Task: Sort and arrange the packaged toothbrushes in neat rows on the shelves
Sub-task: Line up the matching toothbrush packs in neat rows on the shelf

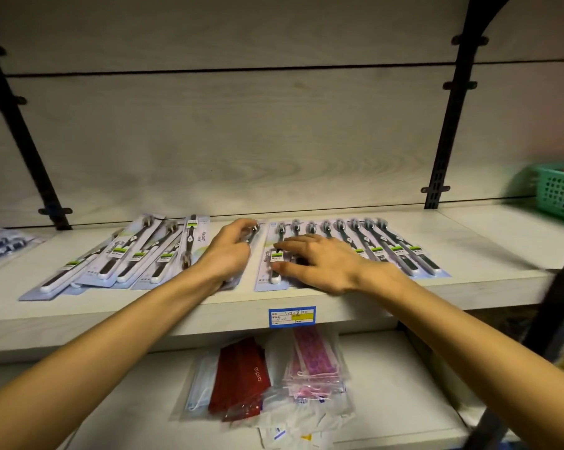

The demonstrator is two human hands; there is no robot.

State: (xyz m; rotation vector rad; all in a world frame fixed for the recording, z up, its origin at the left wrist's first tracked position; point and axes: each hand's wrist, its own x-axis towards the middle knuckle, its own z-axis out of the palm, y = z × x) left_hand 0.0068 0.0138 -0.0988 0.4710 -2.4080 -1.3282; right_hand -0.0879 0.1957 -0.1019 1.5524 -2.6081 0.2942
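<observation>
Left hand point(230, 246) curls its fingers round one packaged toothbrush point(254, 233) at the shelf's point(469, 248) middle; right hand point(319, 261), at its 3 o'clock, presses spread, straight fingers on the neat row of packs point(387, 248). Loose overlapping packs point(128, 258) lie fanned at 9 o'clock of the left hand, and a price label point(292, 316) sits on the shelf edge at 6 o'clock

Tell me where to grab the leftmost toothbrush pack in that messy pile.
Pinch the leftmost pack at its near end, coming from the shelf's front edge. It lies flat and slanted, that end nearest the edge and bare, while other packs in the pile overlap its far end.
</observation>
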